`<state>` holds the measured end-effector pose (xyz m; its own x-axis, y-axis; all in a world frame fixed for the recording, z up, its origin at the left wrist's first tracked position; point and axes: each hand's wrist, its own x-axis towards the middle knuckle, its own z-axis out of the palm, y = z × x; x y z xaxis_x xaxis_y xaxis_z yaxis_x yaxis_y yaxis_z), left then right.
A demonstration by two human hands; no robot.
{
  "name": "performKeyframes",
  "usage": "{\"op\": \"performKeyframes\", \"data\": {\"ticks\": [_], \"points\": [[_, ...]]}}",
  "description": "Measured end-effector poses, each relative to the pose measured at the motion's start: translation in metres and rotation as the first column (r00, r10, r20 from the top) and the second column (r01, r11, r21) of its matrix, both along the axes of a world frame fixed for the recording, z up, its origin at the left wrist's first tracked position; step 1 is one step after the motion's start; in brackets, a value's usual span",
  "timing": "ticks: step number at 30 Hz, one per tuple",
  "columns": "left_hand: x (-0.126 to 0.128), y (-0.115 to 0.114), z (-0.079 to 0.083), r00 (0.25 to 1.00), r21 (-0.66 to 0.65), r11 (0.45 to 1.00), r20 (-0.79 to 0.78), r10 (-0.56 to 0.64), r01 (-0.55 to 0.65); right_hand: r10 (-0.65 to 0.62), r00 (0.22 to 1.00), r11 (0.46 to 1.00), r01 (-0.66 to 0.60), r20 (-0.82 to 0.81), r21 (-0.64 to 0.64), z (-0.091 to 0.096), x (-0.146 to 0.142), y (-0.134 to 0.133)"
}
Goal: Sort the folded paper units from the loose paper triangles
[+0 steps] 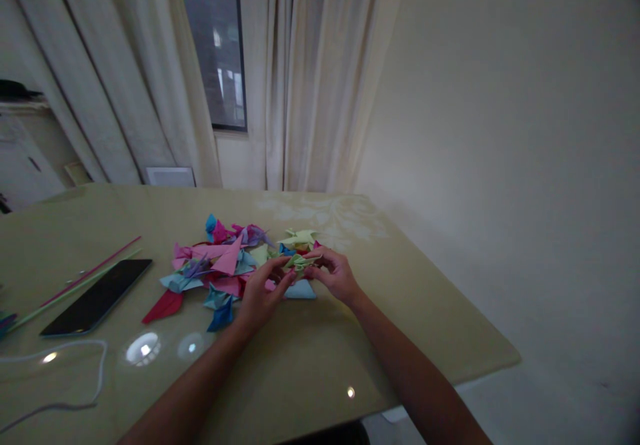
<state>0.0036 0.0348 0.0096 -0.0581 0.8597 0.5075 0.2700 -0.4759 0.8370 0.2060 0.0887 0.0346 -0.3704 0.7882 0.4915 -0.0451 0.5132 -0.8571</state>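
Between my two hands is a small light-green folded paper piece (pixel 300 263), pinched at its left side by my left hand (pixel 264 291) and at its right side by my right hand (pixel 336 273). The fingers of both hands are closed on it. Its exact folded shape is too small to make out. Around and behind my hands lies a loose pile of folded paper pieces (pixel 227 258) in pink, purple, blue, red and green. Another pale-green folded piece (pixel 299 237) rests just beyond my right hand. A light-blue paper piece (pixel 301 290) lies under my hands.
On the left of the table (pixel 425 311) lie a black smartphone (pixel 100 298), a pink stick (pixel 95 268) beside a green one, and a white cable (pixel 103 365). The table's right edge slants toward me. Curtains (pixel 325 85) and a wall stand behind.
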Motion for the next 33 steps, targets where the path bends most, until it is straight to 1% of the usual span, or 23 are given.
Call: {"op": "performKeyframes", "data": {"ticks": [3, 9, 13, 17, 27, 33], "points": [[0.0001, -0.0003, 0.0015, 1.000, 0.011, 1.000, -0.012, 0.003, -0.003, -0.015, 1.000, 1.000, 0.015, 0.000, 0.017, -0.0002, 0.0002, 0.0008], [0.0008, -0.0005, 0.0018, 1.000, 0.025, 1.000, 0.001, 0.015, -0.015, -0.027, 0.999, 1.000, 0.027, 0.017, 0.005, -0.0040, 0.0003, 0.0023], [0.0007, -0.0006, 0.0014, 1.000, 0.017, 1.000, 0.004, 0.014, -0.014, -0.018, 1.000, 0.998, 0.016, 0.025, 0.054, -0.0015, 0.0008, 0.0014], [0.0009, -0.0007, 0.0019, 1.000, 0.020, 1.000, -0.007, 0.011, -0.011, -0.049, 0.998, 0.992, 0.045, 0.031, 0.119, 0.0027, 0.0022, 0.0007], [0.0003, 0.0010, 0.0006, 1.000, 0.073, 0.997, -0.012, 0.029, -0.028, -0.066, 0.998, 0.986, 0.063, 0.018, 0.154, 0.0024, 0.0027, 0.0018], [0.0006, -0.0002, 0.0024, 0.999, 0.018, 1.000, 0.043, 0.000, -0.001, -0.089, 0.996, 0.985, 0.088, 0.006, 0.150, 0.0010, 0.0048, 0.0038]]}}
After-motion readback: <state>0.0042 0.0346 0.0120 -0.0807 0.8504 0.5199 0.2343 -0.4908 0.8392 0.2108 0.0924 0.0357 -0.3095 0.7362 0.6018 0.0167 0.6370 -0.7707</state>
